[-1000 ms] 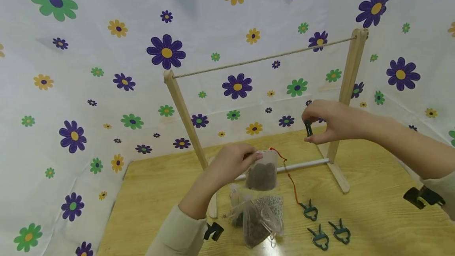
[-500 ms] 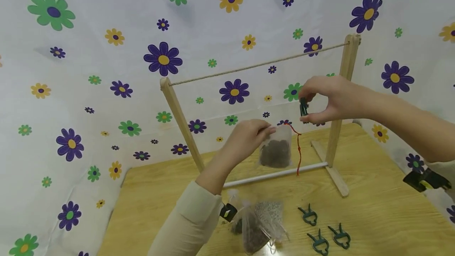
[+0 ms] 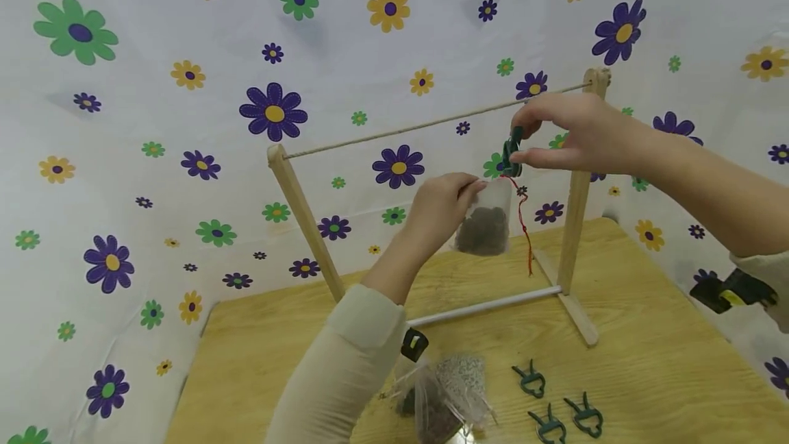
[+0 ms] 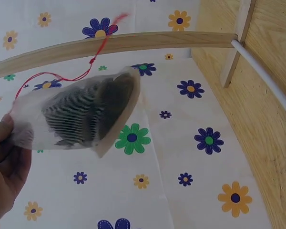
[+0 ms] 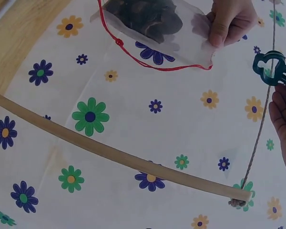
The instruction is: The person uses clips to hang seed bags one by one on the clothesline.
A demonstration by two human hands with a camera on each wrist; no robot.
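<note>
My left hand (image 3: pixel 445 205) pinches the top edge of a sheer white drawstring bag (image 3: pixel 483 225) with dark contents. A red cord (image 3: pixel 524 225) dangles from the bag's right top corner. In the left wrist view the bag (image 4: pixel 81 112) hangs from the fingertips, its dark lumps showing through the mesh. My right hand (image 3: pixel 579 132) holds a dark green plastic clip (image 3: pixel 511 151) between thumb and fingers, just above the bag's corner and below the rope (image 3: pixel 444 120). The right wrist view shows the clip (image 5: pixel 271 68) overlapping the rope, its handles at the fingers.
The rope runs between two wooden posts (image 3: pixel 305 218) (image 3: pixel 577 225), joined low down by a white rod (image 3: pixel 487 305). On the table (image 3: pixel 246 362) lie several more filled mesh bags (image 3: pixel 434 406) and three green clips (image 3: pixel 531 381). A flower-printed cloth (image 3: pixel 345 40) stands behind.
Both hands have risen toward the rope, the left lifting the bag off the table area and the right carrying the clip. The bag and clip are now closer together.
</note>
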